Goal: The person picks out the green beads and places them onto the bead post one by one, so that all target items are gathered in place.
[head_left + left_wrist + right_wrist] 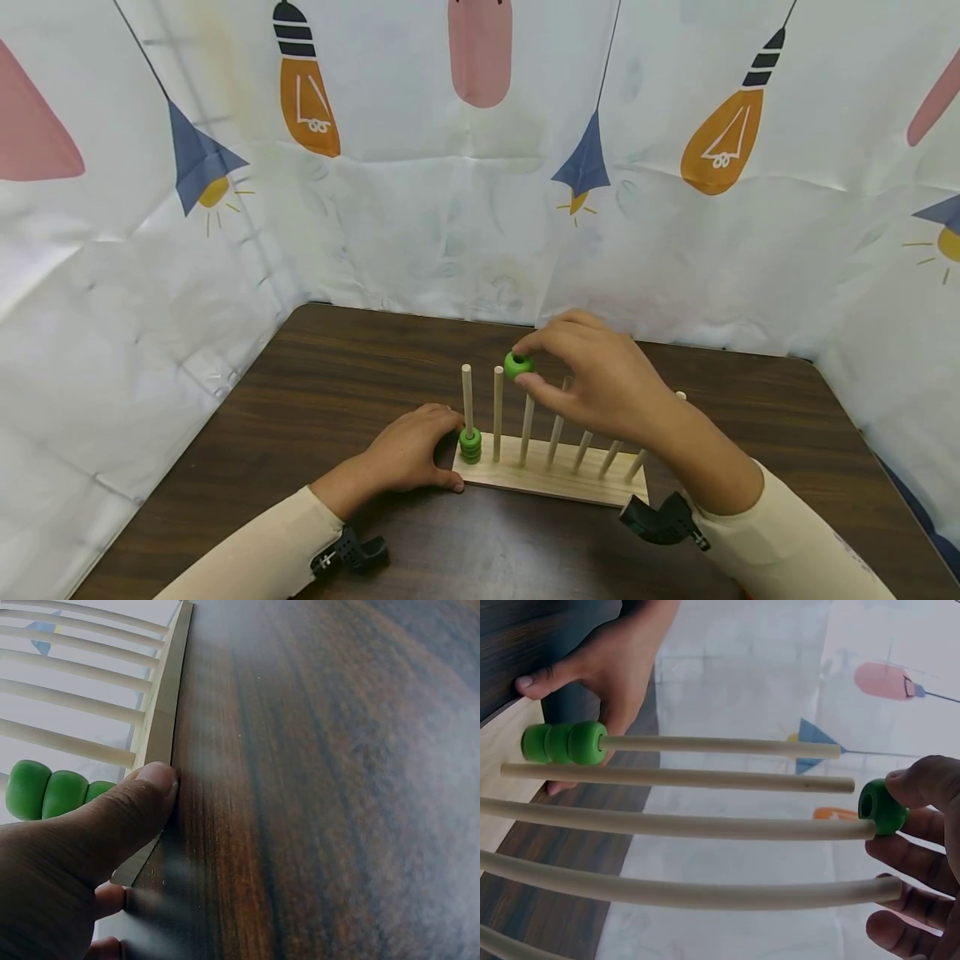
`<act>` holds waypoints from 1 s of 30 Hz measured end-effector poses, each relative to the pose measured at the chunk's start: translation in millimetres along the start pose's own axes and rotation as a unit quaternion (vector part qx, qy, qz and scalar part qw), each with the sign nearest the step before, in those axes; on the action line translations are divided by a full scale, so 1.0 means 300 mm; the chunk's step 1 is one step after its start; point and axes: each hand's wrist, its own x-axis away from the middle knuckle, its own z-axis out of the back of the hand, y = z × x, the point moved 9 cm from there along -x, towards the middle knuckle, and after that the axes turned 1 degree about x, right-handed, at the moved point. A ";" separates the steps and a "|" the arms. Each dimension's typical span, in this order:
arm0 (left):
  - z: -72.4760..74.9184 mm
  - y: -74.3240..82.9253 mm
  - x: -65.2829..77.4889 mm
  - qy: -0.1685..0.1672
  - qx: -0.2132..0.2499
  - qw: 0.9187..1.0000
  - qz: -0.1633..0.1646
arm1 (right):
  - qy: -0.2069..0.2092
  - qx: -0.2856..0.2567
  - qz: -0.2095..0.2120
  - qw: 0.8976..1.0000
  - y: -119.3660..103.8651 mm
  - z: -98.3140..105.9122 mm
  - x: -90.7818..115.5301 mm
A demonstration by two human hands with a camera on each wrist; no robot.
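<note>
A wooden peg stand (551, 475) with a row of upright pegs is on the table. Several green beads (470, 447) are stacked at the foot of its leftmost peg. My left hand (412, 450) grips the stand's left end, its thumb (154, 784) against the front edge and fingertips around the end. Up by the peg tops, my right hand (600, 375) pinches one green bead (517, 365) between thumb and fingers. In the right wrist view, that bead's hole faces the pegs, and its lower rim is right at the tip of the third peg (780, 827).
The dark wood-grain table (337, 358) extends around the stand. Behind and beside it hangs a white printed cloth (420, 225). A black wrist strap mount (660, 518) on the right sleeve overlaps the stand's right end in the head view.
</note>
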 end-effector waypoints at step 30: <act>0.000 0.002 -0.001 0.003 0.003 1.000 -0.017 | -0.026 -0.016 -0.003 1.000 -0.052 -0.079 -0.080</act>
